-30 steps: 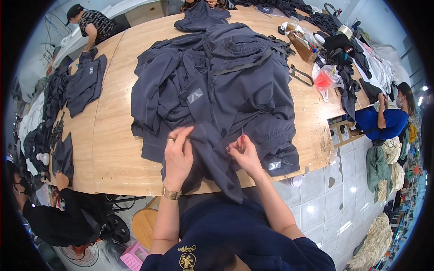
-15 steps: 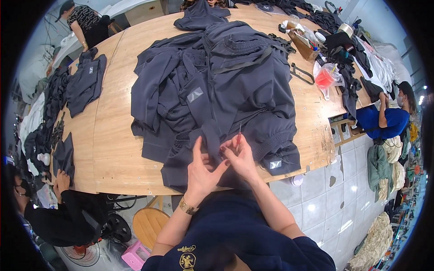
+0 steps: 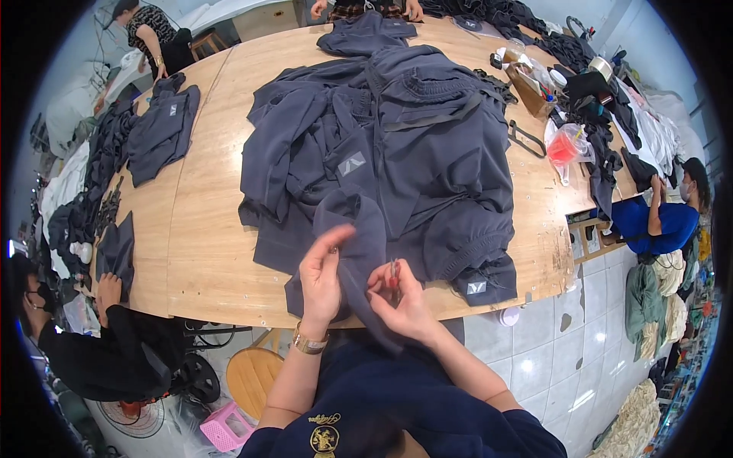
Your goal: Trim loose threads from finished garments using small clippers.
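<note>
Dark grey garments (image 3: 450, 160) lie piled in front of me, with gathered elastic edges and pale square logo patches. A leg-like tube of the same cloth (image 3: 365, 237) comes off the near edge of the pile and hangs down between my hands. My left hand (image 3: 321, 286) is against its left side, fingers stretched upward and apart, the index finger blurred. On its other side my right hand (image 3: 403, 301) is closed around a small red-handled cutting tool (image 3: 394, 278) with a thin metal tip pointing up. Whether its fingers also pinch the cloth is hard to see.
Folded dark garments (image 3: 164, 133) lie at the table's left. At right are a black strap loop (image 3: 527, 141), a red drink cup (image 3: 563, 149) and a brown box (image 3: 531, 90). Co-workers surround the table. A wooden stool (image 3: 254, 379) and pink plastic stool (image 3: 227, 427) stand below.
My right hand has come down toward me with the tool. My left hand has shifted slightly left and its fingers have straightened. More of the cloth tube now shows between them.
</note>
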`<action>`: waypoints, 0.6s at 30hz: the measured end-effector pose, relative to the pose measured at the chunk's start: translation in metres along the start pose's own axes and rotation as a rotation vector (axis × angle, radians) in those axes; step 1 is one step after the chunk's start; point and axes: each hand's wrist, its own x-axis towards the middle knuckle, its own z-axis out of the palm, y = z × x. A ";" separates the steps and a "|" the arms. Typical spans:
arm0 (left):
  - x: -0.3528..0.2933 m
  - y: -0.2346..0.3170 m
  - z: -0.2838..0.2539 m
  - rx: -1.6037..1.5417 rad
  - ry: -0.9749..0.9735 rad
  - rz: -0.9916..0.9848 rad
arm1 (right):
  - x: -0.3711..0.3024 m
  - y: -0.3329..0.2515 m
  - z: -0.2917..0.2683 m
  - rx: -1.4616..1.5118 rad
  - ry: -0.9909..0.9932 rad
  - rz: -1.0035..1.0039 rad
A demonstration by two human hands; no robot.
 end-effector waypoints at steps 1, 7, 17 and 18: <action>-0.004 0.004 -0.006 -0.137 -0.111 -0.219 | 0.001 -0.006 0.001 -0.005 -0.005 -0.027; -0.007 0.018 0.007 -0.210 -0.066 -0.238 | 0.006 -0.003 0.005 0.137 -0.009 -0.059; -0.006 0.030 -0.012 -0.506 -0.215 -0.457 | 0.020 -0.015 -0.024 -0.517 -0.049 -0.133; -0.005 0.029 -0.014 -0.584 -0.236 -0.456 | 0.021 -0.017 -0.024 -0.634 -0.063 -0.192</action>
